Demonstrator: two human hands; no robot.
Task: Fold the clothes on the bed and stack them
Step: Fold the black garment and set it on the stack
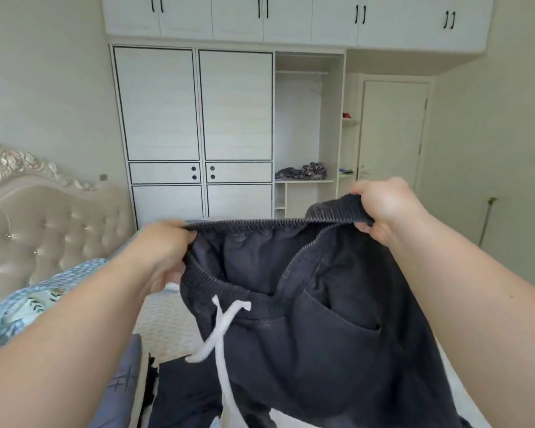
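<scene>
Both hands are holding dark pants up above the bed — the left hand is gripping one end of the waistband, the right hand is clenching the other, white drawstring dangling.

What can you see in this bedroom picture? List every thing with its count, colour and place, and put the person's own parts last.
dark pants: one, charcoal, held up by the waistband at centre
drawstring: one, white, hanging from the front of the waistband
folded dark clothes: count unclear, black, on the bed at bottom left
patterned bedding: one heap, blue and green, on the bed at left
headboard: one, beige, tufted, at left
wardrobe: one, white with black trim, against the far wall
clothes on shelf: small pile, dark and patterned, in the open wardrobe bay
door: one, white, shut, far right
left hand: gripping the left end of the waistband
right hand: gripping the right end of the waistband
</scene>
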